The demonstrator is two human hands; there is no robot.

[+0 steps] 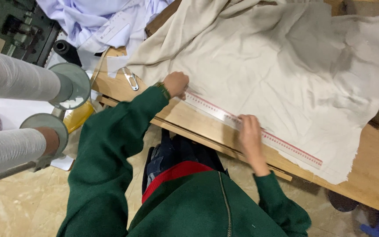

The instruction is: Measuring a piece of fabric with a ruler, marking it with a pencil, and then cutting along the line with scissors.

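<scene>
White thread wound on two large spools (16, 81) fills the far left, well left of the ruler, with part of a green machine (14, 26) above them and pale blue fabric (101, 19) heaped beside it. Small metal snips (131, 80) lie on the bare wooden table (373, 175), near the ruler's left end. A person in a green zip jacket with a red inner collar leans over the table edge, both sleeves reaching toward the ruler. The left hand (176, 84) is curled into a loose fist at the ruler's left end, fingers drawn together and pressed down on the cloth there; whether they pinch anything cannot be told. A clear plastic ruler (251, 129) with red markings runs diagonally from that hand down to the right, lying flat along the lower edge of a wide beige cloth (286, 66). The right hand (250, 137) lies palm-down across the ruler about a third of the way along it, fingers extended and close together, holding it flat. Beyond the ruler, the beige cloth spreads rumpled over most of the table, its lower right corner ending just past the ruler's right end.
</scene>
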